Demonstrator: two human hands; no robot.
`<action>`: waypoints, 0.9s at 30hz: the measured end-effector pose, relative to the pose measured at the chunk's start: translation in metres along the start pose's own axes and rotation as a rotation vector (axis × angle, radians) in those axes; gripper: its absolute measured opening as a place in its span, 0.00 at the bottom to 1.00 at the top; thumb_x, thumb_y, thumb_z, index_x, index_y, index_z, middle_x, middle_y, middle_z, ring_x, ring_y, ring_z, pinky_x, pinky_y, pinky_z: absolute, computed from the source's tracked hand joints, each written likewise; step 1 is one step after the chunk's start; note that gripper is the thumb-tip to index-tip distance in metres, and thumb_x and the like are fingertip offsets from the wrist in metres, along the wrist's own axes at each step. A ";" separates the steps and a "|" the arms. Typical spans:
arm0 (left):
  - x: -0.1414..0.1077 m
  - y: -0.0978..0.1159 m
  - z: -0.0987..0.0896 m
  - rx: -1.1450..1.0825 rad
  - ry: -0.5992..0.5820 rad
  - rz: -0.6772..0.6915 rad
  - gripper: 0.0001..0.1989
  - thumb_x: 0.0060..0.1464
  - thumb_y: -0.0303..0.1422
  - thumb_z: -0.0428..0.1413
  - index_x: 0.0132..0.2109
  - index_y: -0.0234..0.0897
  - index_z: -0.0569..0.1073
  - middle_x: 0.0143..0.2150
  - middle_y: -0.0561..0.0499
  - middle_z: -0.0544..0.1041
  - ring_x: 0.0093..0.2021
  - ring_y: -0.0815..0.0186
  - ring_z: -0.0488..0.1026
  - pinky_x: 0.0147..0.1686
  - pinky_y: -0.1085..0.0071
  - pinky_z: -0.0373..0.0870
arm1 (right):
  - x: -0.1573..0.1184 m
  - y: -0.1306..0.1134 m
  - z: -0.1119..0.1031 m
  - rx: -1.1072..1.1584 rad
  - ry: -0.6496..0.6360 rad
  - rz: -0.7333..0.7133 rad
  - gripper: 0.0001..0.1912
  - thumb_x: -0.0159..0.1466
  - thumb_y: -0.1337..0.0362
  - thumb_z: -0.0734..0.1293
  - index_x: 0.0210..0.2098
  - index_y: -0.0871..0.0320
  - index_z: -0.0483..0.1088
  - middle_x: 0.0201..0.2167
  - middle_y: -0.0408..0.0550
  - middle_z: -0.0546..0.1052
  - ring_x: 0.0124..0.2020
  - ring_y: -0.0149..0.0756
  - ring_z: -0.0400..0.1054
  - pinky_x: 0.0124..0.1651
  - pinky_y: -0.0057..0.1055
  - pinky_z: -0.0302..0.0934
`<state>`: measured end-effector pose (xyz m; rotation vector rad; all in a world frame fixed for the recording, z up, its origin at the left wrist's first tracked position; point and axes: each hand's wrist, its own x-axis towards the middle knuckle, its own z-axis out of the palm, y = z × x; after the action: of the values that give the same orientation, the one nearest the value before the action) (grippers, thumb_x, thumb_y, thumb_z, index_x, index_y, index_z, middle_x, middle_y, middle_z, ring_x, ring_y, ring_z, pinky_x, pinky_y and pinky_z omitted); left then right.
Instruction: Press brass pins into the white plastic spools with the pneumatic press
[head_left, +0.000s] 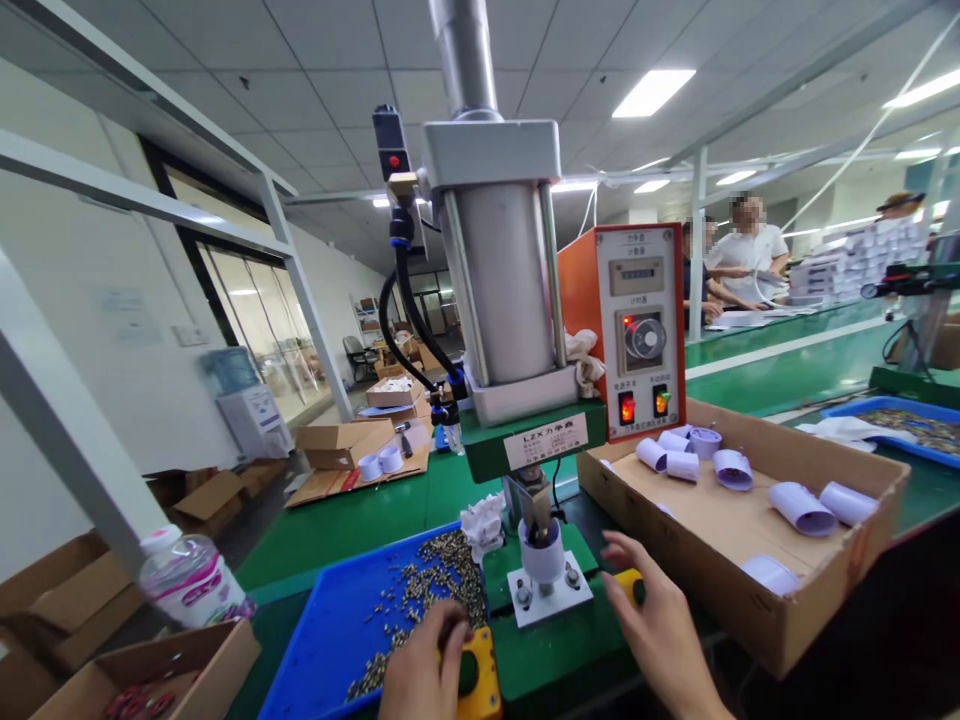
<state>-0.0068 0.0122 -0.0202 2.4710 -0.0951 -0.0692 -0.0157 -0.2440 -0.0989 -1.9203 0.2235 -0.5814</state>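
Green bench [360,520]: blue tray [330,640] holds screws; box [750,560] holds tubes; both hands press yellow buttons, empty.

One press [501,300] is counted, with one control box [636,330] bearing two lit switches [627,407]. Two yellow buttons [480,672] are seen, and two hands [424,670]. Two blue trays [330,640] are noted, one holding pins [435,580] too many to count. In one open box [750,530], about nine white sleeves [801,508] are counted; one more [542,552] sits under the press. One bottle [191,580].
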 end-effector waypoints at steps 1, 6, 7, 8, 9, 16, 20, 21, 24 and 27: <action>0.011 0.011 -0.006 -0.003 0.011 -0.033 0.14 0.58 0.38 0.46 0.42 0.38 0.72 0.41 0.50 0.74 0.41 0.64 0.71 0.43 0.69 0.62 | 0.007 -0.014 0.005 0.105 -0.108 0.008 0.26 0.63 0.55 0.62 0.59 0.50 0.57 0.50 0.43 0.69 0.52 0.33 0.63 0.56 0.35 0.56; 0.056 0.051 -0.019 -0.196 -0.011 0.146 0.10 0.53 0.34 0.51 0.40 0.33 0.72 0.40 0.48 0.74 0.42 0.68 0.72 0.45 0.73 0.65 | 0.029 -0.062 0.032 0.371 -0.355 -0.105 0.37 0.57 0.65 0.67 0.63 0.55 0.48 0.57 0.46 0.63 0.57 0.31 0.58 0.60 0.28 0.51; 0.060 0.057 -0.020 -0.205 -0.031 0.162 0.10 0.53 0.34 0.51 0.39 0.33 0.72 0.39 0.49 0.75 0.42 0.68 0.72 0.44 0.73 0.65 | 0.029 -0.066 0.036 0.392 -0.365 -0.113 0.35 0.58 0.67 0.66 0.61 0.55 0.50 0.56 0.46 0.64 0.56 0.30 0.60 0.59 0.26 0.52; 0.063 0.062 -0.021 -0.186 -0.046 0.172 0.09 0.53 0.34 0.52 0.38 0.34 0.73 0.38 0.50 0.75 0.41 0.69 0.72 0.43 0.73 0.65 | 0.028 -0.068 0.039 0.396 -0.368 -0.118 0.32 0.57 0.68 0.65 0.60 0.56 0.52 0.54 0.46 0.66 0.55 0.30 0.61 0.58 0.25 0.53; 0.064 0.068 -0.022 -0.147 -0.051 0.182 0.09 0.54 0.35 0.52 0.38 0.35 0.73 0.37 0.52 0.75 0.39 0.70 0.71 0.42 0.73 0.64 | 0.027 -0.068 0.042 0.385 -0.351 -0.108 0.31 0.57 0.68 0.65 0.58 0.57 0.53 0.53 0.46 0.67 0.54 0.30 0.61 0.57 0.24 0.53; 0.071 0.115 -0.023 0.128 -0.095 0.247 0.08 0.51 0.33 0.54 0.34 0.37 0.78 0.34 0.53 0.73 0.36 0.71 0.69 0.40 0.74 0.61 | 0.024 -0.057 0.051 0.322 -0.315 -0.032 0.35 0.55 0.68 0.64 0.61 0.54 0.52 0.56 0.40 0.65 0.56 0.24 0.60 0.58 0.18 0.51; 0.083 0.130 -0.016 0.288 -0.236 0.254 0.08 0.47 0.32 0.54 0.34 0.34 0.77 0.35 0.52 0.75 0.39 0.69 0.70 0.41 0.73 0.63 | 0.025 -0.057 0.050 0.347 -0.317 -0.058 0.35 0.55 0.69 0.64 0.60 0.51 0.52 0.56 0.35 0.65 0.56 0.20 0.59 0.58 0.17 0.51; 0.085 0.131 -0.015 0.306 -0.249 0.256 0.08 0.47 0.31 0.55 0.33 0.33 0.76 0.36 0.51 0.75 0.39 0.68 0.70 0.41 0.73 0.63 | 0.025 -0.058 0.049 0.352 -0.319 -0.056 0.35 0.55 0.69 0.64 0.60 0.50 0.52 0.56 0.35 0.65 0.56 0.21 0.59 0.58 0.17 0.51; 0.089 0.134 -0.013 0.365 -0.268 0.260 0.06 0.46 0.30 0.56 0.33 0.31 0.75 0.36 0.50 0.74 0.40 0.68 0.69 0.40 0.73 0.63 | 0.026 -0.058 0.049 0.362 -0.332 -0.032 0.35 0.54 0.69 0.65 0.60 0.51 0.53 0.57 0.36 0.65 0.57 0.23 0.59 0.59 0.19 0.51; 0.089 0.136 -0.015 0.384 -0.313 0.278 0.06 0.47 0.30 0.57 0.33 0.31 0.74 0.36 0.51 0.74 0.39 0.70 0.69 0.39 0.74 0.62 | 0.026 -0.058 0.049 0.359 -0.333 -0.028 0.35 0.54 0.69 0.65 0.60 0.54 0.54 0.57 0.40 0.65 0.57 0.25 0.59 0.60 0.21 0.51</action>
<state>0.0762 -0.0928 0.0731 2.7799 -0.6371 -0.3466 0.0244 -0.1909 -0.0546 -1.6395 -0.1160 -0.2875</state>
